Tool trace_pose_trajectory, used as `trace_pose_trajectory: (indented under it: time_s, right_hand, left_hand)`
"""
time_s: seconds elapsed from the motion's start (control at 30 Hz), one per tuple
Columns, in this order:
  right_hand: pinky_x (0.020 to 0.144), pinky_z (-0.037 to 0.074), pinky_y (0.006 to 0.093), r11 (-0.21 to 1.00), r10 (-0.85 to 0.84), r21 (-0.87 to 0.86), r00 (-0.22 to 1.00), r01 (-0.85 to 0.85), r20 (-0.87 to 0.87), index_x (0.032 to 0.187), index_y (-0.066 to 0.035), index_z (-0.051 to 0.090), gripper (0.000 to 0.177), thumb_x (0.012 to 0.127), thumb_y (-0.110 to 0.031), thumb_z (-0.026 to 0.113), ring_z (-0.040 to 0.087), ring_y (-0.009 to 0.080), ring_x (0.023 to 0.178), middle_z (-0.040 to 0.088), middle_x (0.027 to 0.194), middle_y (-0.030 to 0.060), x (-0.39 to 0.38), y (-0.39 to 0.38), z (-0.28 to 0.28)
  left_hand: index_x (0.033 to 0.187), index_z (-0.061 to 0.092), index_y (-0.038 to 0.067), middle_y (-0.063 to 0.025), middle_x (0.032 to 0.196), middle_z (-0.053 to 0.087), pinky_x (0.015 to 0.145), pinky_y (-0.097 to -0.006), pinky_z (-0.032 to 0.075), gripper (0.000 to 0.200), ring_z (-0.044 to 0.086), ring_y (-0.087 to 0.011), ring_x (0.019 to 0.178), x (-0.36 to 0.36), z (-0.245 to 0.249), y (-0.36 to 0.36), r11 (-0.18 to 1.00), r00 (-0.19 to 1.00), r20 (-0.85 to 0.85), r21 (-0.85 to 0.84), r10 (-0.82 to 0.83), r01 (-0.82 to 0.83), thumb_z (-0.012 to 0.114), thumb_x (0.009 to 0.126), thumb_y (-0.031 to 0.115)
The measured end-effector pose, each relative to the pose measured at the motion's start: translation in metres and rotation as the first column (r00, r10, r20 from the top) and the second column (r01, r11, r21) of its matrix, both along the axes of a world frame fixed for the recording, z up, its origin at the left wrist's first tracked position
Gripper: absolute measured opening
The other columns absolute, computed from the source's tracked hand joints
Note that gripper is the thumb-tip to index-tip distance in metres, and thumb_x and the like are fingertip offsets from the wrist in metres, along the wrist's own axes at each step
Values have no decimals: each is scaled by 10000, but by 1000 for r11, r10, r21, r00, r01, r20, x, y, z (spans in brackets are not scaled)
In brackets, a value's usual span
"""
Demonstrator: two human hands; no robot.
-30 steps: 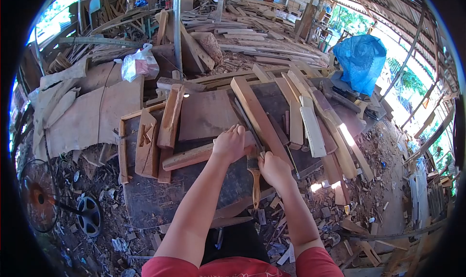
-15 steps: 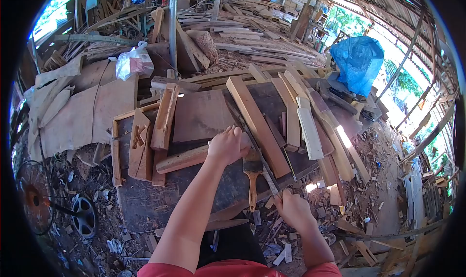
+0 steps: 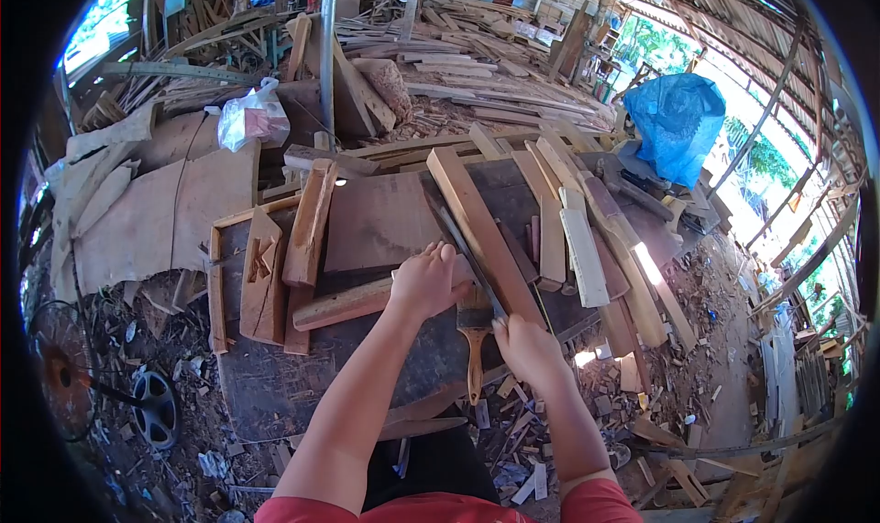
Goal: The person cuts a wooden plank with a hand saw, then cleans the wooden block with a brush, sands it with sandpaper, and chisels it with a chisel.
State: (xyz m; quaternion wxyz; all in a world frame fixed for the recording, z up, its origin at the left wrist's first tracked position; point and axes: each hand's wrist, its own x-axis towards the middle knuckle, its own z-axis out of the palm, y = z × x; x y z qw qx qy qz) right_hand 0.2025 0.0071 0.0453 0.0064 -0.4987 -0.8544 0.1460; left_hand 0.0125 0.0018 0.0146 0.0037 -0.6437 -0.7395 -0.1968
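Observation:
My left hand (image 3: 426,280) is closed over the right end of a wooden block (image 3: 344,305) that lies across the dark workbench (image 3: 302,390). My right hand (image 3: 532,353) grips the near end of a long, narrow metal tool (image 3: 469,257), which looks like a file. The tool slants away from me, close beside the block's end and along a long squared timber (image 3: 481,230). Whether it touches the block is hidden by my left hand. Below that hand, a paintbrush (image 3: 474,367) with a wooden handle lies at the bench's near edge.
Carved wooden pieces (image 3: 263,289) lie on the bench's left. Several timber strips (image 3: 587,248) lie on its right, near a blue plastic bag (image 3: 676,124). A fan (image 3: 62,372) stands at lower left. Wood scraps (image 3: 541,477) litter the floor.
My right hand has moved forward and slightly left, pushing the metal tool along with it. My left hand stays on the wooden block, nearly still.

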Motion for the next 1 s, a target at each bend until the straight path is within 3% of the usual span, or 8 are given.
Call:
trace_pose_trajectory:
  time_s: [0.2, 0.27, 0.43, 0.77, 0.9, 1.0]
  right_hand:
    - [709, 476, 469, 994, 60, 97, 995, -53, -74, 881, -6, 542, 360, 916, -319, 365, 608, 387, 790, 622, 789, 224, -35, 30, -16]
    - [705, 476, 472, 992, 43, 120, 995, -33, -88, 878, -7, 538, 357, 915, -317, 364, 610, 386, 784, 623, 787, 222, -36, 31, -25]
    - [687, 477, 479, 993, 38, 119, 992, -24, -123, 866, -3, 527, 355, 912, -319, 374, 612, 387, 761, 621, 768, 223, -23, 16, -30]
    - [657, 470, 493, 1000, -2, 26, 1000, 1, 25, 837, 4, 510, 369, 907, -339, 396, 600, 410, 695, 603, 698, 238, 72, -49, -23]
    - [651, 469, 493, 999, -19, 39, 1000, 18, 24, 832, 4, 506, 372, 905, -345, 398, 598, 411, 695, 599, 693, 245, 80, -56, -16]
    - [669, 466, 491, 1000, 4, 1, 999, -4, 44, 841, 5, 511, 375, 907, -344, 391, 598, 407, 732, 602, 729, 250, 66, -46, -7]
  left_hand:
    - [992, 452, -7, -182, 1074, 560, 845, -348, 469, 486, 510, -278, 1114, 0, -1, 1, 1000, 1000, 8, -23, 4, -4, 622, 750, 378]
    - [998, 437, -30, -238, 1075, 549, 800, -377, 479, 538, 575, -321, 978, -5, -10, 5, 998, 999, -7, 56, -41, 42, 612, 753, 416]
    - [989, 438, -16, -213, 1070, 552, 799, -389, 477, 530, 573, -321, 974, 0, 0, 0, 1000, 1000, 7, -30, -5, 5, 619, 750, 421]
    - [977, 441, -7, -196, 1015, 576, 784, -393, 482, 516, 584, -324, 940, -3, -5, 3, 1000, 1000, 28, 29, 8, -8, 612, 751, 424]
    - [963, 442, -4, -201, 1012, 575, 783, -391, 482, 505, 585, -326, 936, -4, -6, 3, 998, 1000, 14, 60, 0, -1, 607, 755, 425]
    - [987, 441, -7, -205, 1024, 572, 788, -390, 481, 517, 584, -328, 941, -4, -4, 2, 1000, 999, 36, -9, -10, 10, 600, 760, 429]
